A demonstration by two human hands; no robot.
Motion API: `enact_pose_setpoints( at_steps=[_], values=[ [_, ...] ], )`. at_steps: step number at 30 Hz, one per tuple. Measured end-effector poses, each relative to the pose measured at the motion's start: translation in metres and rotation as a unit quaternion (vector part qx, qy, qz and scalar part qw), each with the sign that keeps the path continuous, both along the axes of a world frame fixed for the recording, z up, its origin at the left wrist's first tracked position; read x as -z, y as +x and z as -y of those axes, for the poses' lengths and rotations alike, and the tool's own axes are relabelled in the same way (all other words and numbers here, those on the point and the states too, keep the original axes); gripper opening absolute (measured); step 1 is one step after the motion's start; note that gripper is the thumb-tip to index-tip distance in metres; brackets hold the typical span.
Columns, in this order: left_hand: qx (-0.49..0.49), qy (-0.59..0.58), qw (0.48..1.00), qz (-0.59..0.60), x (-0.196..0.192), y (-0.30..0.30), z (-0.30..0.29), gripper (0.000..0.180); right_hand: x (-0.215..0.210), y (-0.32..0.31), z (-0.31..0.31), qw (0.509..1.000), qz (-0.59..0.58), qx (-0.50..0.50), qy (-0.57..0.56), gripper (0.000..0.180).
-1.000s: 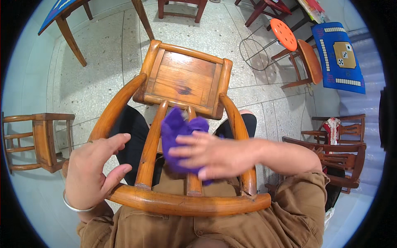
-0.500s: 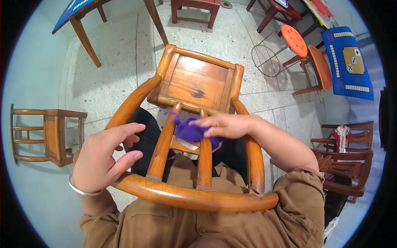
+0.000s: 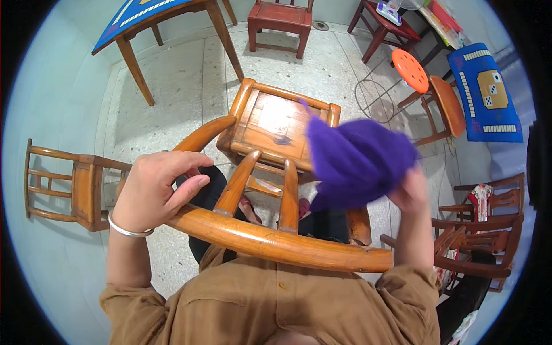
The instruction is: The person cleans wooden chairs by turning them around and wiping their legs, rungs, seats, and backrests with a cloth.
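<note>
The person stands right behind a wooden armchair point(image 3: 270, 172), its curved top rail pressed close against the front of their brown shirt point(image 3: 276, 299), so the whole back of the chair lies within easy arm's reach. The left hand point(image 3: 152, 192) rests on the rail where it bends down into the left armrest; its fingers curl loosely over the wood with the thumb along the inner side, a light, steadying grip that looks meant to keep the chair from shifting or tipping. A silver bangle point(image 3: 129, 230) sits at that wrist.

The right hand point(image 3: 411, 192) is lifted above the right side of the chair, clear of the wood, and its grip is clenched on a bunched purple cloth point(image 3: 356, 161). The cloth is blurred and balled up in the air, over the right armrest and the near corner of the seat, touching neither as far as I can tell. It is held gathered in a wad rather than spread, which suits rubbing narrow slats and rails more than a flat surface.

The two upright back slats point(image 3: 264, 190) stand between the hands, with the seat beyond them bare and glossy. Around the chair, on the speckled floor point(image 3: 184, 86), stand other wooden chairs point(image 3: 63, 184), a blue-topped table point(image 3: 155, 11), and an orange stool point(image 3: 411, 66), all well apart.
</note>
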State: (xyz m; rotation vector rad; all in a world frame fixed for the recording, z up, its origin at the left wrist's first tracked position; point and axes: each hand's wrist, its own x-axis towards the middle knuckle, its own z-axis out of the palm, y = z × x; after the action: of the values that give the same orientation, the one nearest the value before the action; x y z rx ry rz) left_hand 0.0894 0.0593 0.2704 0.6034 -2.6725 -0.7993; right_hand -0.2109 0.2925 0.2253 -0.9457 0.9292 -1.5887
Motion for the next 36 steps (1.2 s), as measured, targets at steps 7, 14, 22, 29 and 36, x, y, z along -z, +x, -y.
enact_pose_setpoints(
  at_steps=[7,14,22,29,36],
  values=[
    [0.088,-0.084,0.992,-0.032,-0.001,0.005,0.008,0.011,-0.043,0.090,-0.074,0.821,-0.557,0.117,0.037,0.037],
    [-0.057,-0.048,0.997,0.026,0.001,0.037,0.033,0.010,-0.018,0.087,-0.074,0.784,-0.566,0.243,-0.077,0.026],
    [-0.058,-0.003,0.993,-0.101,0.032,0.042,0.022,0.020,-0.019,-0.001,-0.030,0.747,-0.489,0.431,-0.129,0.023],
    [0.052,-0.160,0.967,-0.194,0.040,-0.051,-0.035,0.057,-0.049,-0.146,0.025,0.690,-0.499,0.522,-0.048,0.024],
    [0.143,-0.212,0.952,-0.172,0.025,-0.118,-0.050,0.054,0.007,-0.207,-0.040,0.658,-0.497,0.566,-0.009,0.028]
  ],
)
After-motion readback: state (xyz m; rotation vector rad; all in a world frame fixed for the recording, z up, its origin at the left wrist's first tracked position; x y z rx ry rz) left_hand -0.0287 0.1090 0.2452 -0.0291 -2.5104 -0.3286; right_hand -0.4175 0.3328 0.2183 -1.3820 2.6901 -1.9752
